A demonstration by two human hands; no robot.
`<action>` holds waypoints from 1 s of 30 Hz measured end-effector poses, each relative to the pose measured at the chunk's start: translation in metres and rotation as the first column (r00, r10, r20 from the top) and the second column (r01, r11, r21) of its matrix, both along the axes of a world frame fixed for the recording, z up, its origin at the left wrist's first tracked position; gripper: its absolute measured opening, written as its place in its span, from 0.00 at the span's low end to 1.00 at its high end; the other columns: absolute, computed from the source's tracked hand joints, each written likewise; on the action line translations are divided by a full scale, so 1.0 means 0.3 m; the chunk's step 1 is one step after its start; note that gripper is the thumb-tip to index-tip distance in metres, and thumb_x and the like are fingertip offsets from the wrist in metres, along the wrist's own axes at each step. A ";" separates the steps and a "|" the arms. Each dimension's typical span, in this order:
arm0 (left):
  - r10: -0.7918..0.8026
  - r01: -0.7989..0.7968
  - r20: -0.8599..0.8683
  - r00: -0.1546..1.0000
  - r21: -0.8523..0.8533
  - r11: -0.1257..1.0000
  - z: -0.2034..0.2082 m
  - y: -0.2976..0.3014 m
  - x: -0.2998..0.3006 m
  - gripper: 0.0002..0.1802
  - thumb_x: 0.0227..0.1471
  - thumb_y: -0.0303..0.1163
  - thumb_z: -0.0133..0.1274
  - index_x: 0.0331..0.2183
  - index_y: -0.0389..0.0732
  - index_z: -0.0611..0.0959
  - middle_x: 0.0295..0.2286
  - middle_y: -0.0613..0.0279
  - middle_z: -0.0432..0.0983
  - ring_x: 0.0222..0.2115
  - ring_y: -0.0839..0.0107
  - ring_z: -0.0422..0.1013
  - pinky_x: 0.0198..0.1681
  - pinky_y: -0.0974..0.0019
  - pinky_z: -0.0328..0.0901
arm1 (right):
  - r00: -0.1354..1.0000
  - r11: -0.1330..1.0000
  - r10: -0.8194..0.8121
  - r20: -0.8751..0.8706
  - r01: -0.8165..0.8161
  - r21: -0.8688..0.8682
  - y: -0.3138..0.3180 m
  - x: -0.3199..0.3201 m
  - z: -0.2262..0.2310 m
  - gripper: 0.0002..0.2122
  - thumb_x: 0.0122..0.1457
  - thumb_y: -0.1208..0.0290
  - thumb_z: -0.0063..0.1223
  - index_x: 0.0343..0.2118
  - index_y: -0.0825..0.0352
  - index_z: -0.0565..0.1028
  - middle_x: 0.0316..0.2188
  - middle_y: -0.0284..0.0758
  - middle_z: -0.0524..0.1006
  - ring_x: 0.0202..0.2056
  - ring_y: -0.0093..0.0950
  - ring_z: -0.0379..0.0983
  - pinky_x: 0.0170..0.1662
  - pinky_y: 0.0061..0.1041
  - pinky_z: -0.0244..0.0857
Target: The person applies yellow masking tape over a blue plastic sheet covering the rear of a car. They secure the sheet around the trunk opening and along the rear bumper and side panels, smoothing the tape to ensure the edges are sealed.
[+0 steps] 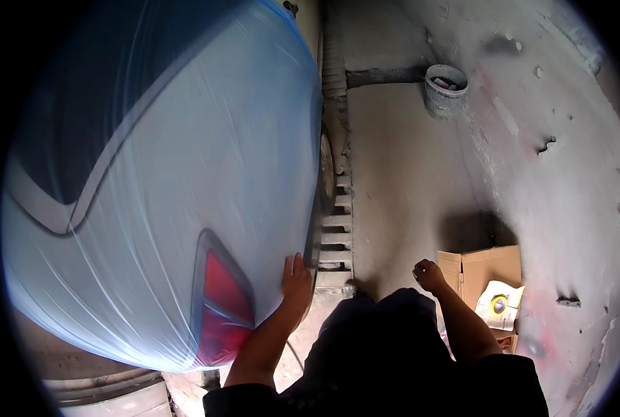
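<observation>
A car body [247,167] with a red tail light [223,306] fills the left side, draped in thin, clear bluish plastic film [164,229]. My left hand [296,279] rests against the film near the car's side edge, its fingers stretched out and holding nothing. Off to the right, my right hand [429,275] is raised in front of my body, away from the car. Its fingers are curled closed, and what is in them, if anything, is too small to make out.
Beside my right forearm stands an open cardboard box [487,267] with a yellow tape roll [499,304] on paper at its front. A grey bucket [446,90] is farther ahead by the stained wall [532,187]. A slotted floor channel [336,236] runs along the car.
</observation>
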State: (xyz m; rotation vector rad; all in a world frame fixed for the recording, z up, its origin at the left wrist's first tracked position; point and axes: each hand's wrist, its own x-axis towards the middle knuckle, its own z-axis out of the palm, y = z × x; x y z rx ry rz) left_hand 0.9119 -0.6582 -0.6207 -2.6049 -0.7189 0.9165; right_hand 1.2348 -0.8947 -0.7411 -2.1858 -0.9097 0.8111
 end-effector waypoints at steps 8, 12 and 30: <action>0.051 -0.007 -0.289 0.956 0.151 0.988 -0.042 0.031 0.041 0.28 0.59 0.37 0.37 0.58 0.32 0.66 0.62 0.50 0.51 0.65 0.53 0.38 0.66 0.48 0.27 | 0.964 0.992 -0.017 -0.265 -0.017 -0.127 0.253 0.263 -0.045 0.12 0.55 0.65 0.51 0.36 0.69 0.76 0.25 0.42 0.78 0.29 0.35 0.76 0.35 0.32 0.70; 0.279 -0.243 -0.196 0.940 0.188 0.952 -0.094 0.010 0.076 0.29 0.60 0.36 0.36 0.59 0.31 0.63 0.63 0.50 0.48 0.65 0.55 0.38 0.67 0.52 0.28 | 0.945 0.972 0.153 -0.289 -0.197 -0.130 0.424 0.480 -0.050 0.12 0.54 0.65 0.51 0.37 0.68 0.76 0.25 0.43 0.79 0.31 0.37 0.78 0.36 0.33 0.70; 0.742 -0.758 0.619 -0.257 -0.606 0.242 -0.343 0.159 0.477 0.19 0.48 0.36 0.54 0.42 0.37 0.78 0.42 0.50 0.75 0.43 0.50 0.70 0.47 0.55 0.66 | 0.657 0.632 0.612 -0.440 -0.741 -0.226 1.171 0.840 0.246 0.12 0.58 0.69 0.51 0.42 0.71 0.73 0.25 0.33 0.74 0.22 0.21 0.68 0.23 0.24 0.63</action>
